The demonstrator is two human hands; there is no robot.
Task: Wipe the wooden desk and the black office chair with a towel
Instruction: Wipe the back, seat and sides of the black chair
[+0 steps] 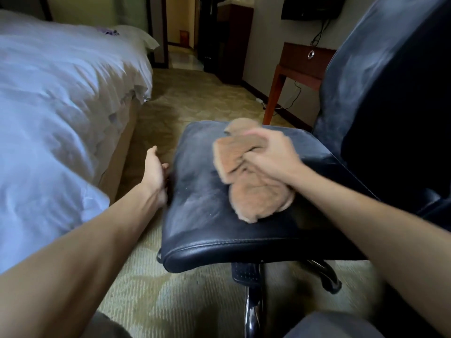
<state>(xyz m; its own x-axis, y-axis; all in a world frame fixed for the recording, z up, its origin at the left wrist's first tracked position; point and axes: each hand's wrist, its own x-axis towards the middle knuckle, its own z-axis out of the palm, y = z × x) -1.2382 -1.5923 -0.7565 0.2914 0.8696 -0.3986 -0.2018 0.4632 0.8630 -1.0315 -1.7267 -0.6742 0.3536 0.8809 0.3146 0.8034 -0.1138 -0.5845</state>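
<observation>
Nearest the viewer, grey trouser knees [334, 325] are seen at the lower edge, and two bare forearms are extended forward from them. Just beyond, the chromed column [253, 313] and one dark leg of the base are shown beneath the black office chair [200, 196], which is turned so that its seat faces the viewer and its backrest [390, 106] rises at the right. The left edge of the seat is held by the left grip [155, 172], the thumb raised and the fingers curled against the padding. Further in, a tan towel [258, 193] is bunched on the seat, right of its centre, and is clutched from above by the right grip [271, 154], closed around the folds; both are motion-blurred. Pale streaks are visible on the leather of seat and backrest. To the left, a bed [61, 93] with white bedding is set close to the chair, with patterned carpet [195, 98] between them. Behind the chair, the wooden surface [300, 62], red-brown with a ring-pull drawer, is placed against the far wall, well apart from the towel. A cable [317, 36] is hung above it.
</observation>
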